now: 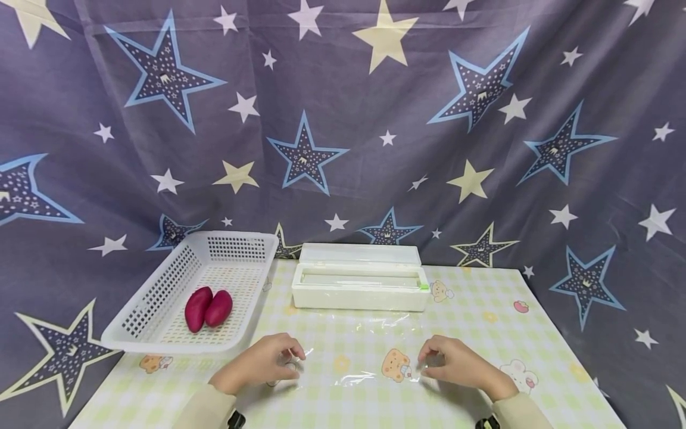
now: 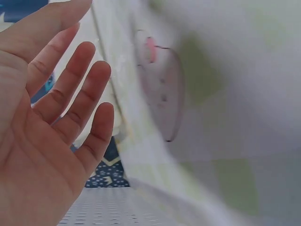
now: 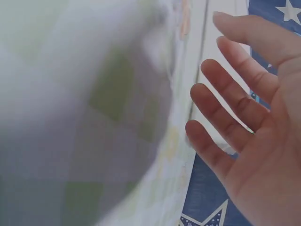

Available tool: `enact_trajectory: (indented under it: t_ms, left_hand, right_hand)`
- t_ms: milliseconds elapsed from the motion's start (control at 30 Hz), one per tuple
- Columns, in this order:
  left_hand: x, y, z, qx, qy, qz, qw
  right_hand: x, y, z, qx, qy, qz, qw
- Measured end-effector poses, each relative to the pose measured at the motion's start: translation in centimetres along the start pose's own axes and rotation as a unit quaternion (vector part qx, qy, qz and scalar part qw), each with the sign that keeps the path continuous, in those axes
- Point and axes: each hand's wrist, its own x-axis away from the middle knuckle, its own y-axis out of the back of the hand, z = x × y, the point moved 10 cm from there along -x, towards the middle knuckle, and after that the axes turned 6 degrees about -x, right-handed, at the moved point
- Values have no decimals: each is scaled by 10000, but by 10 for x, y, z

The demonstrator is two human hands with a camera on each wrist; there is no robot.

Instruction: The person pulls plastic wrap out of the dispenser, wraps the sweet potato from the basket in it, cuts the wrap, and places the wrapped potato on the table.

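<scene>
A sheet of clear plastic wrap (image 1: 358,378) lies over the tablecloth, in front of a white wrap dispenser box (image 1: 359,298) with its lid up. At the sheet's left side is my left hand (image 1: 268,360), thumb and forefinger apart. My right hand (image 1: 455,364) is at the right side, its thumb and forefinger likewise spread. In the left wrist view, the fingers (image 2: 89,94) are loosely bent with nothing between them. The right wrist view shows relaxed, separated fingers (image 3: 216,110). Whether either hand touches the film's edge is too faint to tell.
Left of the box, a white plastic basket (image 1: 115,338) holds two purple-red sweet potatoes (image 1: 197,310). A green-checked tablecloth (image 1: 536,333) with cartoon prints covers the table. Behind hangs a dark curtain (image 1: 343,77) patterned with stars.
</scene>
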Motion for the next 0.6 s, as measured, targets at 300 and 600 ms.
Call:
enact_trajectory:
  t_ms: [300, 600]
  left_hand:
    - [-6, 17, -13, -146, -14, -184, 9997]
    - [-10, 59, -31, -577, -567, -1048, 9912]
  right_hand:
    - [-5, 6, -2, -13, -148, -160, 9998]
    - [-12, 8, 9, -7, 108, -348, 9993]
